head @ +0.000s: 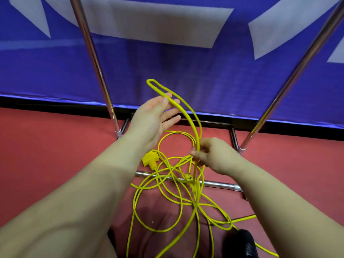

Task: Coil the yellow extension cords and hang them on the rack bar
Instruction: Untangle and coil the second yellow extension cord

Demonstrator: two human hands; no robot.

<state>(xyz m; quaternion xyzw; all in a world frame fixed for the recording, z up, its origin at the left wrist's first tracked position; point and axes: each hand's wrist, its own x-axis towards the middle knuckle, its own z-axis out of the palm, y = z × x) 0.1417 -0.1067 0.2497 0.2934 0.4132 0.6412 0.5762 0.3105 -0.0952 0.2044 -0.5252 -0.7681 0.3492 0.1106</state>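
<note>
Shoe: black shoe (243,243) beside the cord's lowest strands.
Cord: yellow cord (167,185) tangled on the red floor (46,146), draped over the rack's low bar (214,183).
Right hand: right hand (212,155) pinches a raised loop of cord.
Left hand: left hand (154,118) spread flat, thumb touching that loop.
Plug: yellow plug (149,158) left of the cord pile.

I see open room between the two slanted rack poles (93,58); tangled yellow cord (167,185) clutters the near floor (46,142).
</note>
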